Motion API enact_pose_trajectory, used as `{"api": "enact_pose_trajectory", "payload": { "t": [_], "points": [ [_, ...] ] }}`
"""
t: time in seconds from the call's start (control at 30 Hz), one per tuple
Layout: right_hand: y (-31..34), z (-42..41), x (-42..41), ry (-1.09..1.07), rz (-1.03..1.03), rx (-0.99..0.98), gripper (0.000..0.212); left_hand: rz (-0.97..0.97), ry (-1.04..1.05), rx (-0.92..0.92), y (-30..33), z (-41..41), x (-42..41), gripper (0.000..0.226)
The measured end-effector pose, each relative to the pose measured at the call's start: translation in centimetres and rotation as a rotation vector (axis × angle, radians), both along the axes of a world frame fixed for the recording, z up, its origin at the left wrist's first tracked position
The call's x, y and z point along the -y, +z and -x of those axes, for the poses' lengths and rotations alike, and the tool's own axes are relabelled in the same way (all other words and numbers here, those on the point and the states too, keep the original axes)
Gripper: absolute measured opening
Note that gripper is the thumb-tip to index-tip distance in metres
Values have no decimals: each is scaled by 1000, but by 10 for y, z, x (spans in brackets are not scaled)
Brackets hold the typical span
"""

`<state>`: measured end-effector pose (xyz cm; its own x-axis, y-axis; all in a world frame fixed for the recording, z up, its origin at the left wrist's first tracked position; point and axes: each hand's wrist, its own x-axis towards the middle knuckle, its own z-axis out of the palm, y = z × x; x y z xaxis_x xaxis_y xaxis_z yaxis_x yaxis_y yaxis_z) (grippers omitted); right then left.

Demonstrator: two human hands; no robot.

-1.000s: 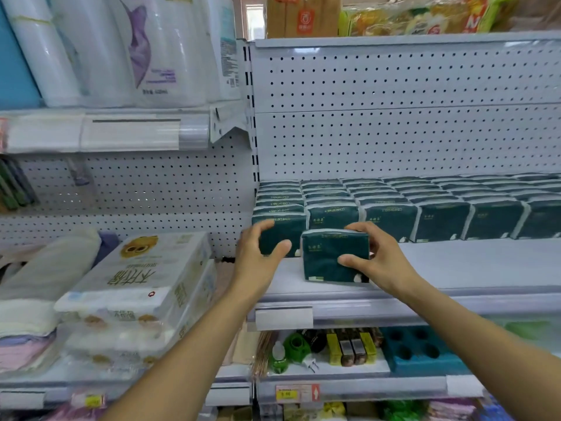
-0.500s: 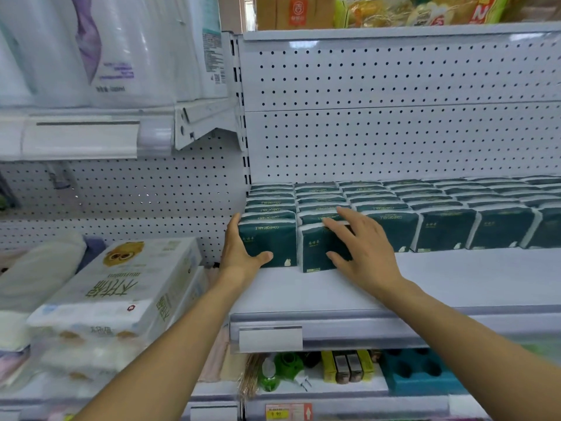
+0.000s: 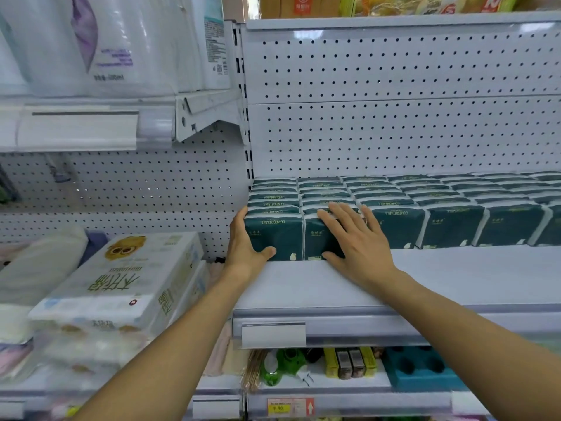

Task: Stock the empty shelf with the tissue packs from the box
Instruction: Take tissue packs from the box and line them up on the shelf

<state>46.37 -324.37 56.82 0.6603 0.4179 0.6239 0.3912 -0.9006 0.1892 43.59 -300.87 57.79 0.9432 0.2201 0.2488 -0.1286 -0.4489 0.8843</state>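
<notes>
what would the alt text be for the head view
Two bare hands push dark green tissue packs back on a white shelf: the left hand cups the end pack, and the right hand lies flat on the next pack. More packs fill the rows behind.

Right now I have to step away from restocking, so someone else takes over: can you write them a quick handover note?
Left hand: grips the left end of the leftmost front tissue pack.
Right hand: flat, fingers straight, pressing the second front pack into line.
Done: dark green packs stand in rows at the back of the shelf.
Left: the shelf's front strip is bare; the box is out of view.
</notes>
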Motion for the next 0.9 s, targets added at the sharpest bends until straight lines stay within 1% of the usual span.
{"api": "enact_pose_trajectory", "payload": {
  "t": [0.07,0.1,0.17,0.2,0.27,0.37,0.47,0.6,0.67,0.73,0.8,0.9],
  "points": [
    [2,5,-2,-6,-8,0,81,-23,-5,2,1,1,-1,102],
    [4,8,-5,-4,-15,4,81,-72,8,15,2,2,-2,106],
    [10,19,-13,3,-45,19,79,-261,60,62,5,9,-5,115],
    [13,27,-18,7,-69,32,77,-347,85,106,6,15,-7,116],
    [21,47,-28,32,-126,70,69,-458,107,211,10,36,-10,107],
    [26,83,-43,113,-216,120,57,-599,157,362,9,74,-20,86],
    [16,127,-60,181,-256,124,48,-679,195,400,-5,117,-34,74],
    [-22,182,-82,272,-194,50,37,-718,125,418,-51,178,-64,57],
    [-49,204,-93,310,-165,-2,35,-761,89,405,-82,205,-81,53],
    [-79,221,-105,322,-136,-85,36,-771,69,338,-113,228,-95,53],
    [-114,234,-116,308,-108,-213,39,-778,47,217,-143,245,-106,55],
    [-166,246,-126,256,-83,-429,41,-835,-2,-24,-190,266,-121,58]
  ]
}}
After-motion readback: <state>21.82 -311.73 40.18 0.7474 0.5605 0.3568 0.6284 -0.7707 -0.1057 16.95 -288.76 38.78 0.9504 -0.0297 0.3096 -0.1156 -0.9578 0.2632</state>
